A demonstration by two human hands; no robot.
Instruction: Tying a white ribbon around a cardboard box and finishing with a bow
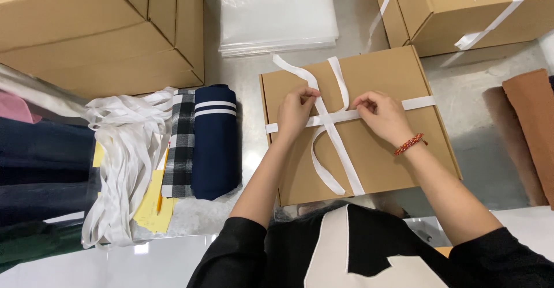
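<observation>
Grey tabletop (490, 144) is carrying a flat cardboard box (392, 149), and both hands are working at its middle. Left hand (295, 112) is pinching the white ribbon (334, 144) closed just left of the crossing; right hand (382, 115) is pinching the same ribbon just right of it. Beyond the left hand's wrist, folded navy cloth (214, 144) and checked cloth (180, 144) are lying beside loose white ribbons (124, 161).

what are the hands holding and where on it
Both hands pinch the white ribbon at its crossing atop the cardboard box: left hand on the left side, right hand on the right.
</observation>
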